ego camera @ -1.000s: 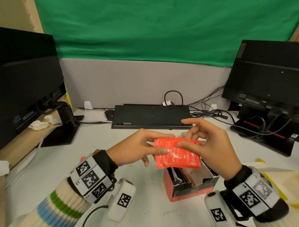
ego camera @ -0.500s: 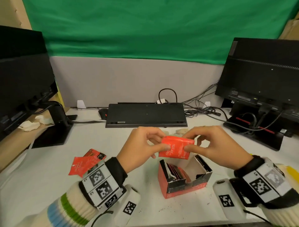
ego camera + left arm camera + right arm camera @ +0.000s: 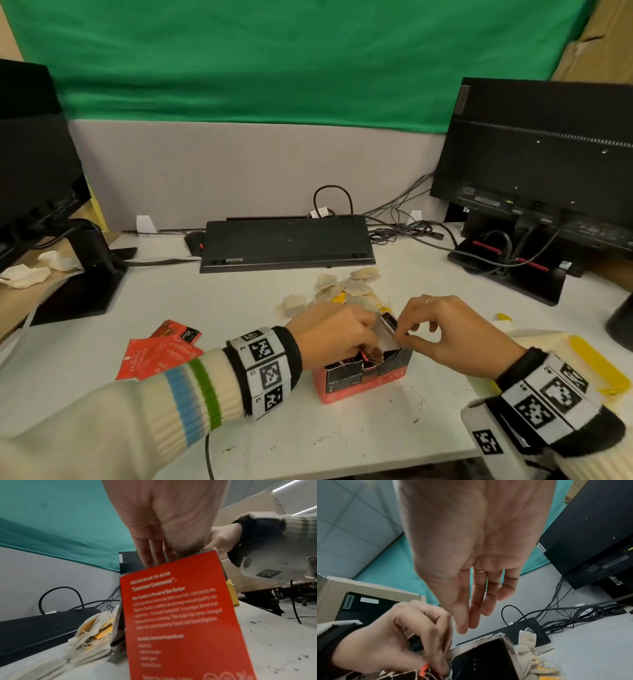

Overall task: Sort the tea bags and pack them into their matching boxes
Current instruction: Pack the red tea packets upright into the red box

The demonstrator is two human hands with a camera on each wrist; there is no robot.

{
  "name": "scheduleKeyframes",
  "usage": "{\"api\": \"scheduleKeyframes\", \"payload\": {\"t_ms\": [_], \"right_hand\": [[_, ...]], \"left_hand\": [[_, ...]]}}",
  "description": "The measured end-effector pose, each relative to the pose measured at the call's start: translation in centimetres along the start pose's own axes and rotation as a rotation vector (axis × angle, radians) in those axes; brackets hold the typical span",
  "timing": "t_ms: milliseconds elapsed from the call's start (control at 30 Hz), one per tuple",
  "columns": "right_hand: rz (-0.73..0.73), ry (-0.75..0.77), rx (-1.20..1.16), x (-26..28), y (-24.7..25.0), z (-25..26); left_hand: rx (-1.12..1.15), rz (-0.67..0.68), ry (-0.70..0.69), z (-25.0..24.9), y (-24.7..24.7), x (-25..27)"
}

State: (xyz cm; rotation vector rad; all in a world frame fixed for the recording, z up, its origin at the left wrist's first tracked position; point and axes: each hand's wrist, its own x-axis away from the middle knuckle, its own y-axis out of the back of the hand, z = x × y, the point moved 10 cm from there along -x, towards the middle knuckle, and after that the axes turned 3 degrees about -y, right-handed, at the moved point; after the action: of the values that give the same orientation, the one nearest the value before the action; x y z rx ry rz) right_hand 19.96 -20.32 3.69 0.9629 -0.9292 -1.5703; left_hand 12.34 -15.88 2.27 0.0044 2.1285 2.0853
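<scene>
A red tea box point(image 3: 363, 380) stands open near the table's front edge. My left hand point(image 3: 359, 344) reaches into its top and pinches a red tea packet point(image 3: 423, 669), of which only a thin edge shows. My right hand point(image 3: 404, 337) pinches the box's raised flap point(image 3: 385, 327) between thumb and forefinger. The left wrist view shows the box's red printed side point(image 3: 180, 615) close up. A few more red packets point(image 3: 154, 353) lie on the table to the left. Behind the box is a pile of beige tea bags point(image 3: 346, 286) with yellow tags.
A black keyboard point(image 3: 287, 243) lies upside down at the back, with cables point(image 3: 411, 229) to its right. Monitors stand at the left point(image 3: 34, 171) and the right point(image 3: 548, 161). A yellow flattened carton point(image 3: 592, 363) lies at the right. Dark crumbs dot the table point(image 3: 342, 438).
Both hands have come down from above the box. The red packet they held in the air has gone into the box with my left hand, and my right hand has shifted to the flap.
</scene>
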Motion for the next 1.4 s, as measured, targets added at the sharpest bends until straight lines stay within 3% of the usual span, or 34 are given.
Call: {"api": "scheduleKeyframes", "payload": {"t_ms": [200,433,500,667,767,933,1033,1167,1400], "right_hand": [[0.068,-0.029,0.006,-0.1,-1.9,0.7],[0.134,-0.058,0.368,0.3,-5.1,3.3],[0.149,-0.075,0.391,0.3,-5.7,3.5],[0.142,-0.107,0.414,-0.2,-5.9,3.4],[0.108,-0.077,0.281,-0.7,-5.4,4.3],[0.087,-0.105,0.206,-2.0,-6.5,3.4],[0.140,-0.173,0.171,-2.7,-8.3,1.9],[0.253,-0.267,0.299,-2.7,-9.1,0.6],[0.286,-0.267,0.099,-3.0,-8.6,0.5]], "left_hand": [[0.004,0.069,0.032,0.5,-0.6,-0.2],[0.130,0.098,0.069,1.7,-1.2,-0.2],[0.236,0.060,0.095,2.5,-0.8,0.1],[0.448,-0.184,0.255,6.4,3.0,3.0],[0.461,-0.185,0.371,8.6,3.9,5.8],[0.381,-0.043,0.546,11.8,3.5,10.9],[0.361,0.075,0.648,14.4,3.0,14.5],[0.335,0.222,0.802,18.2,2.2,19.6],[0.260,0.571,1.022,21.0,-3.2,26.6]]}}
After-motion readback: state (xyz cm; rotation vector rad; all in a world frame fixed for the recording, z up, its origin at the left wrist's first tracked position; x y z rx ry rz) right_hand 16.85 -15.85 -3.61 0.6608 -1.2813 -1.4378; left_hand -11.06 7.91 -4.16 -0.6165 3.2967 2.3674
